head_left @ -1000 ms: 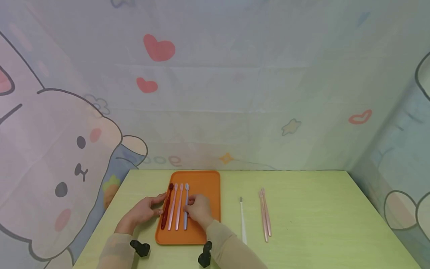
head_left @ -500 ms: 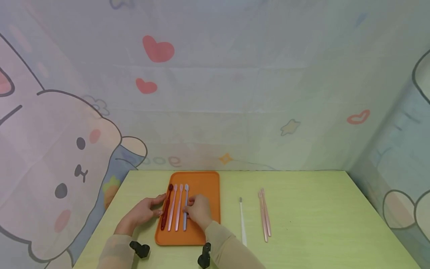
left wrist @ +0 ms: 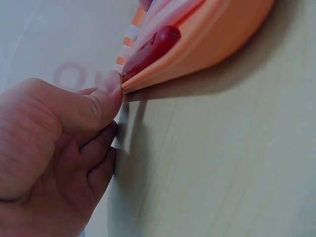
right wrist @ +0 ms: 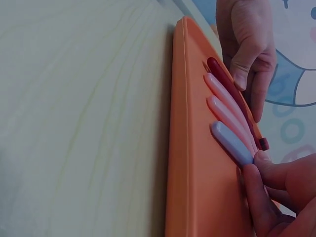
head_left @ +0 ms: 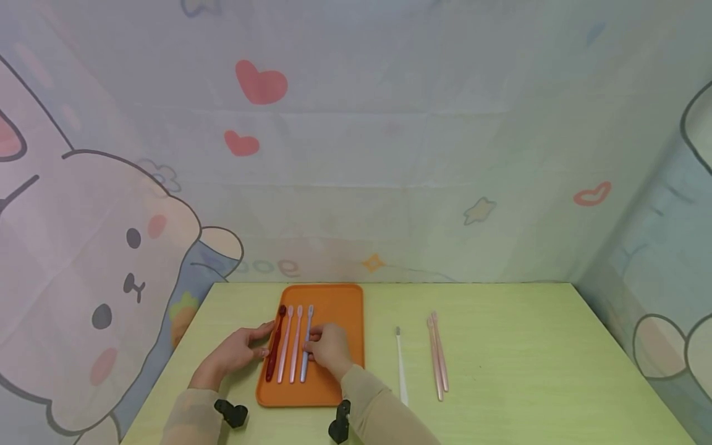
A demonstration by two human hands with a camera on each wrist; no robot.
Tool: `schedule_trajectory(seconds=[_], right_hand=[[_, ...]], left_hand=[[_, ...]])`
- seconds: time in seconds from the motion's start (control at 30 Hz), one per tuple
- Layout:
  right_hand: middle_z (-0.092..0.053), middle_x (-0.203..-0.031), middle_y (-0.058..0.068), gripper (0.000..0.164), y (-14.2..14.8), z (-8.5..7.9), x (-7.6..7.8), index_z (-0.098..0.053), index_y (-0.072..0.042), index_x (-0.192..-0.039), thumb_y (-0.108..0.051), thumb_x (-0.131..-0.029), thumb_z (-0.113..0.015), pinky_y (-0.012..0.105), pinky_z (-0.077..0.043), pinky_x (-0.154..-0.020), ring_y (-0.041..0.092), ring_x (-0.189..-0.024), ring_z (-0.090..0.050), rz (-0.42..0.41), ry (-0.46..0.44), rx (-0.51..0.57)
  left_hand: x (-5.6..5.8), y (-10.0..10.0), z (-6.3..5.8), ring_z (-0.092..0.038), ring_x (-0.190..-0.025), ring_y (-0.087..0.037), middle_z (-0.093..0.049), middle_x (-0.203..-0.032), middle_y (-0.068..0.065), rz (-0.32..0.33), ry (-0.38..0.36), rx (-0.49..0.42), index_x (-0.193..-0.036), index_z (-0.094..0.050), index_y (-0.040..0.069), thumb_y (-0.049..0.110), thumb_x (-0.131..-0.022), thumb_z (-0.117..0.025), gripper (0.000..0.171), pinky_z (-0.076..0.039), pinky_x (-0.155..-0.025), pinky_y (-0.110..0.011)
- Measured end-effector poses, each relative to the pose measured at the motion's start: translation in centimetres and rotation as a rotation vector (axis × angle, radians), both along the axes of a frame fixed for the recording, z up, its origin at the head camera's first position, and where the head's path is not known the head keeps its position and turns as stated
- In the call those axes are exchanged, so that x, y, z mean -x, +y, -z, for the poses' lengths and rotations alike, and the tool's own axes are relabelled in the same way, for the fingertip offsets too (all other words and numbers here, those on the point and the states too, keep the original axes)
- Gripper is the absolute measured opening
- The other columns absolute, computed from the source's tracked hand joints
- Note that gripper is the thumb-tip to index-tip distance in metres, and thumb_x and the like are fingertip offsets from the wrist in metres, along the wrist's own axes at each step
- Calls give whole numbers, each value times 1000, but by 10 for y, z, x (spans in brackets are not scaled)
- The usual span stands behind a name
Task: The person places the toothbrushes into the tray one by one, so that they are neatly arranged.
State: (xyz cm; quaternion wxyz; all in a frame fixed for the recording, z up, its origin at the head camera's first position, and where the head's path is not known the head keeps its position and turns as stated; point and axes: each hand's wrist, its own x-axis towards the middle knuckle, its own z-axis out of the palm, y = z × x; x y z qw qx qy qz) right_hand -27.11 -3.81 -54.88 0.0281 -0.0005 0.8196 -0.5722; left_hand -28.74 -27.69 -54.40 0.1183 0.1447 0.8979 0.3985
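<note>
An orange tray (head_left: 350,309) holds a row of toothbrushes, heads toward the back. Leftmost is a dark red toothbrush (head_left: 275,343), followed by two pink toothbrushes (head_left: 285,346) and a light blue toothbrush (head_left: 305,364). My right hand (head_left: 330,350) pinches the blue toothbrush between thumb and finger around mid-handle, as the right wrist view shows on its blue handle (right wrist: 231,142). At the tray's left side, my left hand (head_left: 238,348) rests with its thumb tip at the rim beside the red toothbrush (left wrist: 153,52). Its fingers lie spread along the outer side.
Right of the tray, a white toothbrush (head_left: 402,368) lies on the pale green table (head_left: 528,358). Further right are two more pink toothbrushes (head_left: 438,358), side by side and touching. A printed cloth backdrop (head_left: 389,154) rises behind the table's far edge.
The blue toothbrush has tilted slightly in my right hand, its head shifting right and its handle end left. My left hand and the tray stay as they were.
</note>
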Motion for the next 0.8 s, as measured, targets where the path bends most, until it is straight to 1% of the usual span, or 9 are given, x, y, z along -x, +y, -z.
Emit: schedule_trajectory(seconds=[0.2,0.37,0.6,0.7,0.8], right_hand=[[-67,-86,3,29,3,0,0,-75,10,-119,5,-91,-81,26,-60,-58,11,-68,-69,-21,1,24],[-68,-90,5,29,9,0,0,-73,11,-119,4,-92,-80,28,-63,-62,13,-71,-71,-51,-8,76],[-74,-102,9,35,24,0,3,-72,11,-126,-3,-94,-80,29,-64,-70,13,-83,-72,-97,4,100],[-73,-106,11,39,35,-6,2,-70,11,-129,-4,-95,-80,33,-64,-74,19,-86,-73,-109,8,134],[-72,-106,12,41,47,-12,2,-69,12,-131,-5,-95,-79,36,-65,-75,26,-88,-75,-126,22,170]], left_hand=[[0,0,0,-30,-154,-49,-41,-164,-24,0,-2,-9,-158,-49,0,4,-96,-74,67,-21,-124,-67],[0,1,0,-30,-154,-49,-42,-164,-23,-3,3,-7,-158,-49,0,3,-96,-74,67,-21,-124,-66],[0,0,0,-31,-154,-49,-42,-164,-23,-4,7,2,-158,-50,0,3,-96,-75,67,-22,-124,-66],[1,0,1,-31,-154,-49,-43,-164,-23,-5,4,-1,-158,-50,1,3,-96,-75,67,-22,-124,-66],[1,-1,2,-31,-154,-49,-43,-164,-23,-3,4,-7,-158,-50,1,4,-96,-75,67,-22,-124,-67]])
